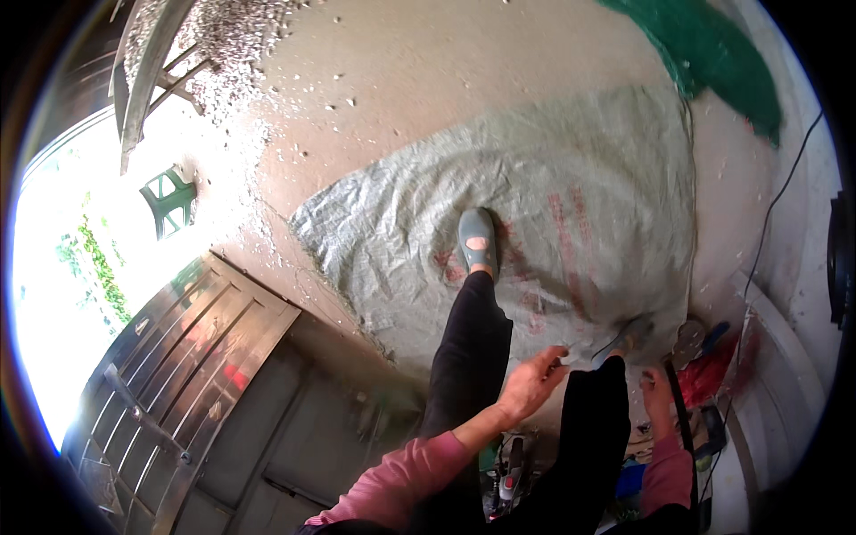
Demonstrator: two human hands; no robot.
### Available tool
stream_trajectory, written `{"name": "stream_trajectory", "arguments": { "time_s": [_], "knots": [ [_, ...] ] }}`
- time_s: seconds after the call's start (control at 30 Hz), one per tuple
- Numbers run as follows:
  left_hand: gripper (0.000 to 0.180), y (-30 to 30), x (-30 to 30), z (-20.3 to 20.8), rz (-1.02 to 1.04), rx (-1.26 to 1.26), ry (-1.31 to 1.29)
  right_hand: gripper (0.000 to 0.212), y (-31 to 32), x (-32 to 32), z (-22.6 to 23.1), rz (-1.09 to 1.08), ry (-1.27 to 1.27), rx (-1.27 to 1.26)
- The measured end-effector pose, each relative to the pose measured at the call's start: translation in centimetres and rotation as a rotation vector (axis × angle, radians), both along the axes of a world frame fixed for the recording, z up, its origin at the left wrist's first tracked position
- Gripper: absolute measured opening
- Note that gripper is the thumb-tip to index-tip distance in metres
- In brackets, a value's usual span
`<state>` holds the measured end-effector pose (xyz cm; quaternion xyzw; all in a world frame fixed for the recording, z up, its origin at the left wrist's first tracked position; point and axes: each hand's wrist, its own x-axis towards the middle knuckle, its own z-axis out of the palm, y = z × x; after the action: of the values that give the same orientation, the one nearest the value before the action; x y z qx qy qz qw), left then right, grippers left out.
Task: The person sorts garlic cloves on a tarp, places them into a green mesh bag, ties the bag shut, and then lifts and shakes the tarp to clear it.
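Observation:
My left hand (532, 390) hangs over the near part of a grey woven plastic sheet (392, 214), between my two legs. Its fingers are curled, thumb and fingertips pressed together; whatever they hold is too small to make out. My right hand (658, 398) is lower at the right, beside my right knee, with fingers slightly apart and nothing visible in them. My left foot, in a grey slip-on shoe (478, 228), stands on the sheet. The right shoe (615, 349) is blurred and partly hidden behind my knee. Faded red print marks the sheet.
Green netting (713, 62) lies at the far right. A red bag (709, 370) and a dark cable (774, 209) are by the right wall. At left stand a metal door (192, 357) and a green plastic stool (169, 202). Pale fragments (236, 45) litter the floor at far left.

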<state>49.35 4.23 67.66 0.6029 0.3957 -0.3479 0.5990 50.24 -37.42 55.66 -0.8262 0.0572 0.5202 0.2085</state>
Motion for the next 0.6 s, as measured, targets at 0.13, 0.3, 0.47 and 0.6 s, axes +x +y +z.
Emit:
{"name": "stream_trajectory", "arguments": {
  "time_s": [0.13,0.3,0.47,0.6],
  "knots": [
    [0.030,10.8,-3.1,5.5,0.005,0.425,-0.195,0.025,6.2,2.0,5.4,0.003,0.067,0.076],
    [0.028,21.2,-16.4,12.2,0.149,0.631,0.110,0.024,16.5,6.8,6.0,0.140,0.080,0.178],
    [0.029,18.7,-35.3,20.6,-0.278,0.600,0.695,0.029,29.8,17.0,0.5,0.251,-0.144,0.176],
    [0.037,12.8,-42.4,26.7,-0.414,0.353,0.894,0.030,37.7,23.0,-1.6,0.270,-0.248,0.201]
  ]
}}
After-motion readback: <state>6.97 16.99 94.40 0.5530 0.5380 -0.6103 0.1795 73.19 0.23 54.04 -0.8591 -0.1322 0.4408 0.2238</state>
